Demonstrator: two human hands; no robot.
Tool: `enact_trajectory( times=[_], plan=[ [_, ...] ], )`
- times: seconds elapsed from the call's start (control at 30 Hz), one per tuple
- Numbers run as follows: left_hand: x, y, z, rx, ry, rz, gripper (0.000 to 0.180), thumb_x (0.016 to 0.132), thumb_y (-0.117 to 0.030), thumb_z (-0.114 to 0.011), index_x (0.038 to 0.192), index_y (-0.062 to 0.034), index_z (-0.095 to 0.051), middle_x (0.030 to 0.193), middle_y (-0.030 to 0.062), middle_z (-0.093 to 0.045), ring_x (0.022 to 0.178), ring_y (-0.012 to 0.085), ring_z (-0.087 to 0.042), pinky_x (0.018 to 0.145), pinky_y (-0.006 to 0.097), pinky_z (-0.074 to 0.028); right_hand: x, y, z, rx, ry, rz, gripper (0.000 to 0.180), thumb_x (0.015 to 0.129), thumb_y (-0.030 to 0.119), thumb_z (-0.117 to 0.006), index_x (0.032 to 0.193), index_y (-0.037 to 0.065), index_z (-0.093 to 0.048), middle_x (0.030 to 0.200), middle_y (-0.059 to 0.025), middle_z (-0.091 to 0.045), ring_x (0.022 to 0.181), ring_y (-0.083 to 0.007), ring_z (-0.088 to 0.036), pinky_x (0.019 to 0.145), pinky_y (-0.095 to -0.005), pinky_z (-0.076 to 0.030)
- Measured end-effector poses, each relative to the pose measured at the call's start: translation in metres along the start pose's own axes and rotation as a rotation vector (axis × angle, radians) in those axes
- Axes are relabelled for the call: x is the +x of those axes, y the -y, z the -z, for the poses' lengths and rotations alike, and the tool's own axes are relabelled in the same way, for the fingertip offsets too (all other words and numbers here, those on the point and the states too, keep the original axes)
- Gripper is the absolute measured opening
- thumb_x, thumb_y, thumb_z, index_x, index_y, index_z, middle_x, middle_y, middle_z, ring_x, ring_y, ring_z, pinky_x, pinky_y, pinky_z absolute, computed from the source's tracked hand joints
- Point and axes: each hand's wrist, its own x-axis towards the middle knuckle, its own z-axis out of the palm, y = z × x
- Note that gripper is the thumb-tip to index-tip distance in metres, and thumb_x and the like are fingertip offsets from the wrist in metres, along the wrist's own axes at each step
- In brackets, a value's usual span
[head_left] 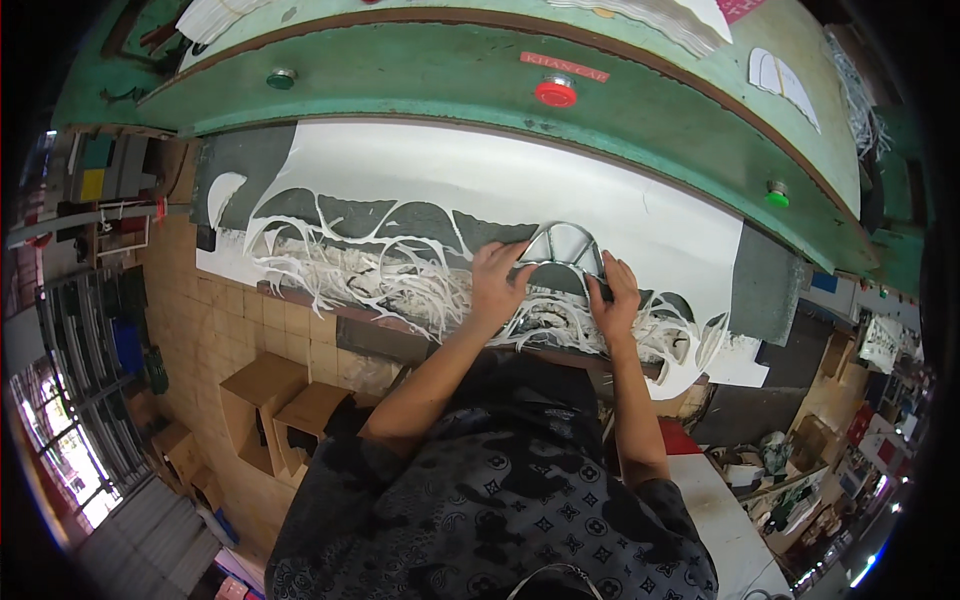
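Observation:
Both my hands hold a metal cutting die [562, 245], half-round with crossbars inside, against the lower edge of a white sheet [400, 150]. My left hand [497, 285] grips its left end, and my right hand [617, 300] has fingers and thumb around the right end. Rounded cut-outs along the sheet's edge show the dark board [765, 280] beneath. Curly white offcut strips [400, 275] lie heaped just below the die and around my wrists.
Across the far side runs a green machine beam [430, 75] with a red button [555, 91] and green buttons [777, 193]. White stacked pieces [660, 20] rest on top. Cardboard boxes [265, 400] stand on the tiled floor at left; a white table [715, 505] is at right.

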Motion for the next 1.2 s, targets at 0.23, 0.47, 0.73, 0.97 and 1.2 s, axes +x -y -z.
enact_trajectory(
  times=[0.23, 0.47, 0.73, 0.97, 1.2],
  plan=[
    [0.001, 0.000, 0.001, -0.063, 0.007, 0.045, 0.038, 0.079, -0.009, -0.085, 0.116, -0.0050, -0.076, 0.105, 0.0114, -0.076, 0.095, 0.0320, -0.063, 0.089, 0.042, -0.049, 0.002, -0.001, 0.001, 0.006, 0.020, -0.005, 0.044, 0.084, 0.011, -0.083, 0.125, -0.002, -0.072, 0.125, -0.0209, -0.074, 0.113, -0.0410, -0.072, 0.109, -0.0491, -0.051],
    [0.003, -0.002, -0.001, -0.051, -0.023, 0.062, 0.037, 0.080, -0.009, -0.084, 0.116, -0.0057, -0.076, 0.104, 0.0118, -0.075, 0.096, 0.0326, -0.063, 0.088, 0.043, -0.049, 0.005, -0.005, 0.000, 0.032, 0.023, -0.043, 0.043, 0.083, 0.012, -0.084, 0.123, -0.001, -0.074, 0.124, -0.0202, -0.075, 0.112, -0.0412, -0.072, 0.109, -0.0487, -0.052],
    [0.000, -0.001, 0.007, -0.038, 0.057, 0.070, 0.043, 0.082, -0.009, -0.083, 0.123, -0.0046, -0.073, 0.109, 0.0126, -0.075, 0.101, 0.0341, -0.063, 0.092, 0.043, -0.050, 0.002, -0.004, 0.000, 0.025, 0.025, -0.039, 0.045, 0.083, 0.013, -0.084, 0.124, 0.000, -0.074, 0.125, -0.0207, -0.074, 0.114, -0.0420, -0.071, 0.108, -0.0485, -0.052],
    [0.019, -0.091, 0.072, -0.024, 0.057, -0.112, 0.044, 0.087, -0.014, -0.080, 0.128, -0.0045, -0.068, 0.109, 0.0136, -0.072, 0.105, 0.0365, -0.064, 0.095, 0.046, -0.049, 0.017, 0.030, 0.041, 0.161, 0.235, -0.239, 0.060, 0.086, 0.004, -0.078, 0.142, -0.002, -0.060, 0.139, -0.0246, -0.066, 0.129, -0.0419, -0.064, 0.112, -0.0454, -0.049],
    [-0.048, -0.074, 0.105, 0.023, 0.714, -0.112, 0.043, 0.086, -0.023, -0.084, 0.123, -0.0063, -0.070, 0.101, 0.0104, -0.071, 0.104, 0.0349, -0.068, 0.094, 0.045, -0.053, 0.006, 0.052, 0.089, 0.217, 0.132, -0.169, 0.067, 0.084, -0.002, -0.072, 0.148, 0.000, -0.052, 0.142, -0.0253, -0.065, 0.135, -0.0380, -0.062, 0.111, -0.0430, -0.049]
  ],
)
